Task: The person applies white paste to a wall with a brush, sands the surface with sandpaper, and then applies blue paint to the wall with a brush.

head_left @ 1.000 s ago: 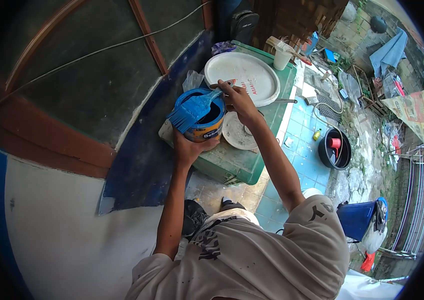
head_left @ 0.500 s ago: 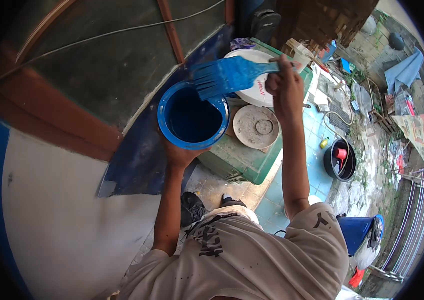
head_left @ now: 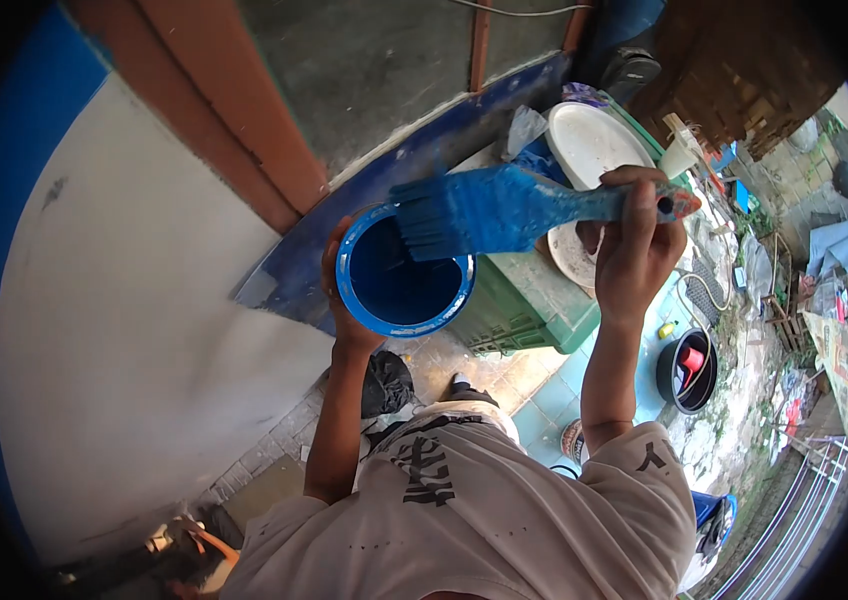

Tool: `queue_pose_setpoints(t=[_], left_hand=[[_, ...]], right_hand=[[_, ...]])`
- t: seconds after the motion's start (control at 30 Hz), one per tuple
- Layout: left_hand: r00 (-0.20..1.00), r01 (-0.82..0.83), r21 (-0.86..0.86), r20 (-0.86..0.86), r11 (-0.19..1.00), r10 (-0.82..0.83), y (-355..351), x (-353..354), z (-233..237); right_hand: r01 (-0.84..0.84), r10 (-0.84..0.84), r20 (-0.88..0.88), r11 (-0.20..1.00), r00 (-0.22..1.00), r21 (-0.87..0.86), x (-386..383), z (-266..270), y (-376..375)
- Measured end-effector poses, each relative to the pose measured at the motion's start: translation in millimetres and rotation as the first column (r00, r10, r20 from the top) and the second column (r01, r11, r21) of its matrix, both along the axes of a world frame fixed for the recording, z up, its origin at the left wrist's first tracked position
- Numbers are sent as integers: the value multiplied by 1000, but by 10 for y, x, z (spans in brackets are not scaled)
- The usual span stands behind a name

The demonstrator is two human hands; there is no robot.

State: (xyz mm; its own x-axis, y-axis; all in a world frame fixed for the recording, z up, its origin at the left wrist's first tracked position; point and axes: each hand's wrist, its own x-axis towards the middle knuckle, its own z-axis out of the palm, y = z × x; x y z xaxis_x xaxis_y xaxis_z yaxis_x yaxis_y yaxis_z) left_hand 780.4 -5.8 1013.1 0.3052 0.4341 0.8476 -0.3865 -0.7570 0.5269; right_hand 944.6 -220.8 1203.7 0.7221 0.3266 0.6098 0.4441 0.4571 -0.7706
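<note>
My left hand [head_left: 346,290] is wrapped round the side of a round container of blue paint [head_left: 404,318], its open top facing up. In my right hand [head_left: 636,245] is the handle of a wide paintbrush [head_left: 484,212]. Blue paint covers the brush's bristles and much of its body. The bristles point left, over the upper part of the container's opening; whether they touch the rim cannot be made out. Behind my right hand are a large white lid [head_left: 594,140] and a smaller pale lid [head_left: 569,258], on a green crate [head_left: 519,305].
A white wall [head_left: 144,280] with a brown wooden frame [head_left: 234,110] and a dark blue band [head_left: 304,250] stands to the left. A black basin [head_left: 686,385] with a red dipper [head_left: 691,360] sits at the right, near a blue tiled floor [head_left: 559,385]. Clutter lies farther right.
The view has turned, so the wall fills more of the left side. The brush appears larger and nearer, its handle now showing past my right fingers. Both hands keep their holds.
</note>
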Motion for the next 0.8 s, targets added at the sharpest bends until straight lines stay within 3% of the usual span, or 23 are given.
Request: queue_pose_setpoints(t=[0.07,0.13,0.17,0.2,0.27,0.3,0.37,0.4,0.47,0.53,0.6,0.67,0.7,0.8], left_hand=[[997,-36,-55,-71,998,33,-19,-303,67],[897,-166,-41,-422,985,133,-37,-603,210],[892,-201,-21,-417,979,174,-66,-705,220],[888,-226,-27,-417,974,194,-46,-768,172],[986,-161,16,37,987,160,23,-886,29],[978,-203,7,38,979,203,4,-1047,-4],[934,-300,-190,-257,935,248,-127,-1486,-66],[918,-356,-175,-248,918,309,-203,-1685,-175],[945,-298,-482,-272,824,183,-221,-1978,-395],[885,-437,-376,-341,818,316,-436,-2306,-231],[888,-455,-420,-283,785,363,-551,-2797,-493],[802,-586,-312,-353,748,481,-753,-3196,-301],[863,-505,-447,-292,739,413,-805,-3282,-412],[831,-556,-389,-268,735,487,-929,-3876,-599]], right_hand=[[-97,99,136,995,986,-25,-211,19,80],[-176,207,230,973,951,-149,-360,-23,134],[-199,231,229,968,945,-155,-434,0,191],[-249,317,340,941,885,-228,-522,45,265],[-322,436,440,894,785,-311,-664,70,416],[-403,516,407,852,753,-335,-739,40,497],[-499,638,343,761,689,-414,-905,42,607],[-543,673,358,737,647,-404,-989,15,640],[-577,714,407,700,570,-420,-1106,-68,808],[-604,770,370,638,521,-478,-1340,-144,924],[-641,805,421,590,419,-491,-1812,-335,1155],[-667,847,401,525,348,-530,-2289,-372,1214],[-659,884,348,465,312,-592,-2398,-417,1199],[-585,907,315,421,279,-694,-3080,-455,1062]])
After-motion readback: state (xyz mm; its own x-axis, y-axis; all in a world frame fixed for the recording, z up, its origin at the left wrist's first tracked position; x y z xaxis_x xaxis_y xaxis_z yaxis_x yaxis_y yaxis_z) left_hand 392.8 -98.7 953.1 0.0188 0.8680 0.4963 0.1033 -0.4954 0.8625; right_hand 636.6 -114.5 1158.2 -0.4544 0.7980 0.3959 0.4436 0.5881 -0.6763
